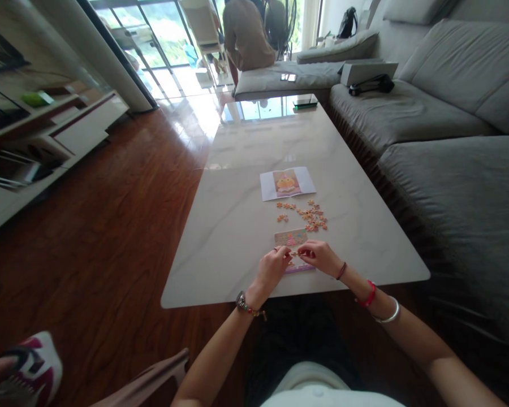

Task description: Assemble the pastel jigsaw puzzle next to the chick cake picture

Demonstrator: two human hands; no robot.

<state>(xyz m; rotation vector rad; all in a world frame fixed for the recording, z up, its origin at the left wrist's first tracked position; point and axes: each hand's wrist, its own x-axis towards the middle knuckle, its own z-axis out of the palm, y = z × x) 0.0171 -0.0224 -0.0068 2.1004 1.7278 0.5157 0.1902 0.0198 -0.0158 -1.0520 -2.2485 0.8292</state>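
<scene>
Over a partly filled jigsaw puzzle board (290, 238), both my hands come close together at the near end of the table. My left hand (275, 265) pinches at a small jigsaw puzzle piece (294, 254) above the board. My right hand (320, 257) is closed in a pinch at the other side of it, fingertips almost meeting the left ones. Loose puzzle pieces (314, 216) lie in a cluster just past the board, with a few more to the left. Behind them rests a creased paper sheet (287, 183) printed with a yellow and pink picture.
The white marble-patterned table (237, 226) stretches away from me, a phone (305, 102) at its far end. A grey sofa (462, 181) runs along the right. At the back a person (250, 34) sits turned away. Someone's shoe (38, 367) shows at lower left.
</scene>
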